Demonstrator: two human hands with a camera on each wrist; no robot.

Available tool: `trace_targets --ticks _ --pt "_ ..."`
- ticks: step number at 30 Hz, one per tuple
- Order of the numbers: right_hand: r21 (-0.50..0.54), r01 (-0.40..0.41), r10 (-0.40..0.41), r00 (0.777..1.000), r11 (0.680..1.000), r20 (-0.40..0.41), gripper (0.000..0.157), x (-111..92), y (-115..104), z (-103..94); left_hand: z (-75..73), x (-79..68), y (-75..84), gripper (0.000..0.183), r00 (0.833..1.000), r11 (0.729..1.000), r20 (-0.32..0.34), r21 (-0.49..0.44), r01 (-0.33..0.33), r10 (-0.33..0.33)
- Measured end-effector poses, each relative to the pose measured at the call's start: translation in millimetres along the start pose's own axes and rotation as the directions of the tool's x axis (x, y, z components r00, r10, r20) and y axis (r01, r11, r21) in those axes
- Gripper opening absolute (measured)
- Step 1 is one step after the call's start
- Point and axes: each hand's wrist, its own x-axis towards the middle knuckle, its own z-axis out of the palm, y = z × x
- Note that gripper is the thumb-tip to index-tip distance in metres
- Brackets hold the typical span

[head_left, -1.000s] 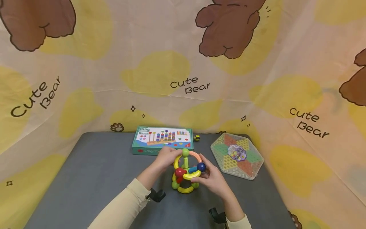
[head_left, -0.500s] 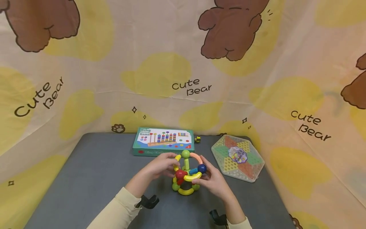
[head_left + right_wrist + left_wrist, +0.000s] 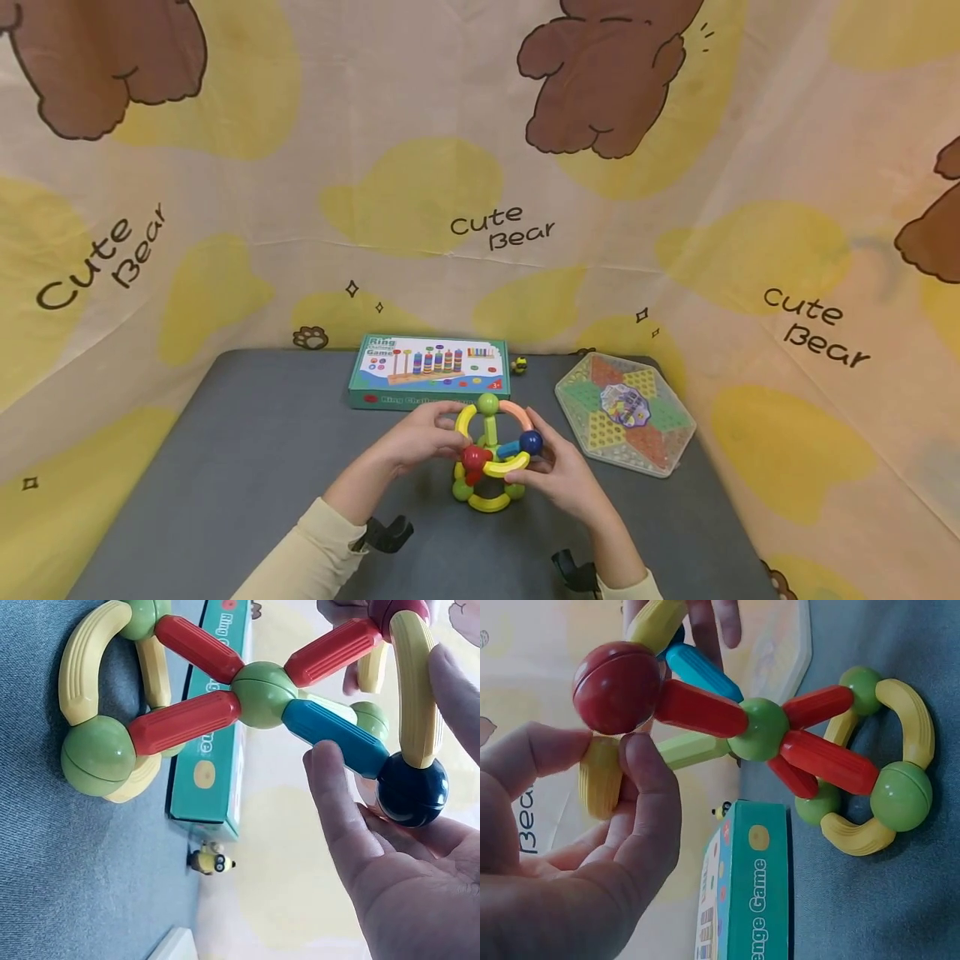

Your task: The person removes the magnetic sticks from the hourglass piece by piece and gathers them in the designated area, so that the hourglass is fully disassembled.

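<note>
A toy of magnetic balls and sticks stands upright on the table. Its lower ring has yellow curved sticks and green balls; red straight sticks rise to a central green ball. In the left wrist view, my left hand pinches a yellow curved stick between thumb and finger, its end right at the red ball. My right hand holds the upper ring around the navy ball. Its thumb lies on the front yellow curved stick, and a fingertip touches the blue stick.
Behind the toy lies a green Ring Challenge Game box. A small yellow-and-black figure stands beside the box. To the right is a clear hexagonal case with a coloured star board. A printed cloth hangs behind the grey table.
My left hand has drawn back leftward from near the top green ball and now pinches the yellow curved stick lower, by the red ball. My right hand keeps its hold.
</note>
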Motion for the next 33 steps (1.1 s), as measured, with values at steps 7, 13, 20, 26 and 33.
trace_targets --ticks 7,13,20,26,33 --pt "0.027 0.001 -0.001 1.0 1.0 0.005 0.102 0.3 0.0 -0.1 -4.9 -2.0 -3.5 0.071 0.997 0.997 -0.057 -0.066 -0.046 0.042" --pt "0.015 -0.004 0.004 1.0 1.0 -0.008 0.101 -0.1 1.5 -1.2 -16.2 -8.0 -7.7 0.077 0.997 0.995 -0.055 -0.074 -0.064 0.06" --pt "0.001 -0.001 0.001 1.0 1.0 -0.01 0.1 -0.6 0.6 -1.7 -28.6 -21.9 -14.7 0.081 0.993 0.994 -0.055 -0.003 -0.109 0.108" --pt "0.022 -0.002 0.002 1.0 1.0 0.008 0.104 0.5 0.2 -1.8 -47.3 -36.4 -25.9 0.085 0.977 0.987 -0.175 0.123 -0.099 0.12" --pt "0.028 -0.02 0.02 1.0 0.999 0.012 0.106 1.2 -1.9 -2.8 -74.6 -47.8 -58.5 0.085 0.94 0.92 -0.327 0.39 0.037 0.101"
